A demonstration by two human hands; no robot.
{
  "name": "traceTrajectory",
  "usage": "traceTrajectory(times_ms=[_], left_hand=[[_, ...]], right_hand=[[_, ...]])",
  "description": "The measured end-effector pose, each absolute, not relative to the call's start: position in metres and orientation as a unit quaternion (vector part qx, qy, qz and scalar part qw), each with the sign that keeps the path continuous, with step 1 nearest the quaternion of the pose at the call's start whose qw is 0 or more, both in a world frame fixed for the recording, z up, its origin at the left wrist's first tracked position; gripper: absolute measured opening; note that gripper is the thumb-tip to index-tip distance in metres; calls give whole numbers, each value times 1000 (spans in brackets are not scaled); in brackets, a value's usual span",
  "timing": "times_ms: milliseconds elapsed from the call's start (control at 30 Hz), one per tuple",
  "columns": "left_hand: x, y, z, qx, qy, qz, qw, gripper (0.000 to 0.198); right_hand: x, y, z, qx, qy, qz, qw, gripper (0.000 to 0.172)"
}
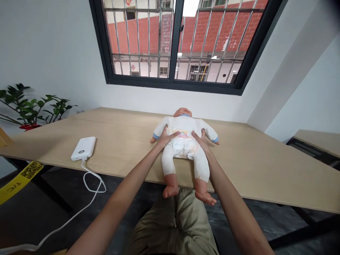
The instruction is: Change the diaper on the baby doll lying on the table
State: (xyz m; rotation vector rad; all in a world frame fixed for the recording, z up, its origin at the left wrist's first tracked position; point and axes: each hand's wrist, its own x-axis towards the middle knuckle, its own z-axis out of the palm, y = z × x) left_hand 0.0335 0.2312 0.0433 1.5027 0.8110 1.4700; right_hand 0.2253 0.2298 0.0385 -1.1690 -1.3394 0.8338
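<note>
Khaki trousers [175, 226] sit lowest in frame. Baby doll [184, 124] lies face-up at table [119, 148] edge, legs overhanging. Spread flat, left hand [165, 136] and right hand [199, 139] press its waist either side. Diaper [183, 147] looks already on; only the waistband seems unfinished.

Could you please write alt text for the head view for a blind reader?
The left hand and right hand hold the waist of a baby doll lying face up on a wooden table, legs over the near edge. A white power bank lies to the left.
</note>
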Motion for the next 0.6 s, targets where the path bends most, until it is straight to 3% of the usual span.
traceTrajectory(times_ms=[233,333,433,533,600], left_hand=[[26,183,70,628,261,637,363,81],[20,143,66,605,278,636,390,101],[16,99,43,602,337,586,425,123],[13,64,6,636,367,502,456,105],[12,48,-17,671,385,466,429,103]], right_hand=[[220,172,71,-349,-586,351,642,101],[224,141,71,-356,-562,369,649,90],[235,106,59,-383,-521,406,646,98],[245,67,41,-409,-535,408,616,102],[251,43,28,-426,-557,371,609,95]])
